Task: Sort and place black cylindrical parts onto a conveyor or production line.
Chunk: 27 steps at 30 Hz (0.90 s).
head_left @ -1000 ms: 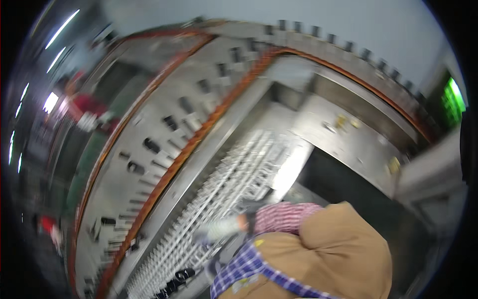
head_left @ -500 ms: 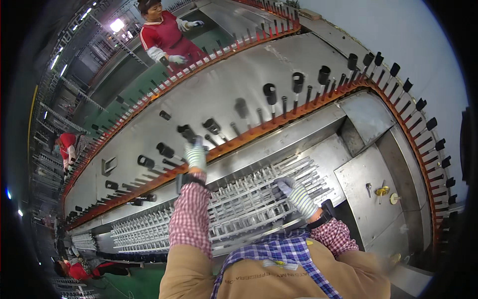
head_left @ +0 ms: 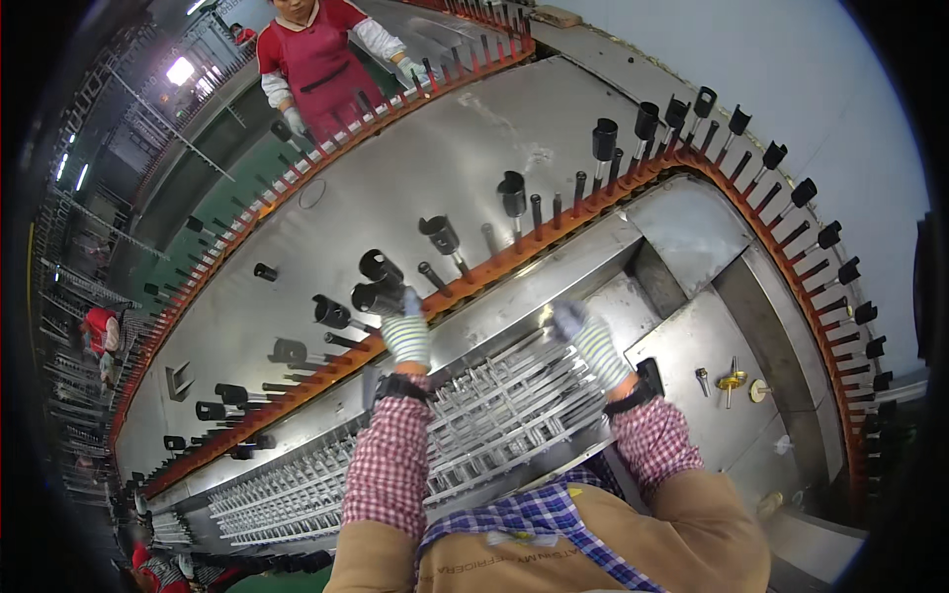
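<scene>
Two gloved hands: left hand (head_left: 406, 334) clamped on one black tube (head_left: 374, 296), right hand (head_left: 583, 336) loosely curled, empty, above wire rack (head_left: 494, 415).

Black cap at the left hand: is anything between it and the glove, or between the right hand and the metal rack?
Nothing visible does. The left hand already touches the black cap on its pin at the orange rail. The right hand hangs just above the metal rack, with no object between them.
</scene>
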Available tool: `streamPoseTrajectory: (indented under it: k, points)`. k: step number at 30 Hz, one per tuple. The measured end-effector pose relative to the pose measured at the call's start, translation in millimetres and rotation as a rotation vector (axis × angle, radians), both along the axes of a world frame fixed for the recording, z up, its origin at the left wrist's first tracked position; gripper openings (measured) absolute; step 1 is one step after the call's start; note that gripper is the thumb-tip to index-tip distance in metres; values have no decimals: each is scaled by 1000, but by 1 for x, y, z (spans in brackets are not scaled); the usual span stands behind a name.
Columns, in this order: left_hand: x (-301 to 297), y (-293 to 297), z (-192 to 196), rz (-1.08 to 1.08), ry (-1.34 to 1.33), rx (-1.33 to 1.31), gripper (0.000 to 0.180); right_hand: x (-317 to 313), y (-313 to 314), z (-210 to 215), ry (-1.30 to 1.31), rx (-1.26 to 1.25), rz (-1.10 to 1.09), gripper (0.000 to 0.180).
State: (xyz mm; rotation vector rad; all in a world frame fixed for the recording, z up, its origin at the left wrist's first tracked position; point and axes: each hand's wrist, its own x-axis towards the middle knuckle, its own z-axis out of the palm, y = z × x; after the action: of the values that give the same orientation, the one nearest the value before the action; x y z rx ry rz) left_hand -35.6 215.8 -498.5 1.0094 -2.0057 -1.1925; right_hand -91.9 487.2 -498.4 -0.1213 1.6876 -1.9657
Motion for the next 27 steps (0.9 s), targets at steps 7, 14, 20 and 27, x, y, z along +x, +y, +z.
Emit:
streamPoseTrajectory:
  k: [7, 14, 20, 27]
  points:
    - [26, -27, 24, 154, 291, -130, 31, -167, -6, -28, 419, 167, -388, 43]
    - [161, 22, 69, -146, 64, 80, 16, -182, -54, 16, 1057, 826, -174, 25]
    - [332, 84, -20, -323, 347, 471, 20, -38, -56, 89, 857, 266, -149, 27]
    - [446, 37, -68, 415, 98, 254, 18, 220, -55, 11, 251, 516, 507, 46]
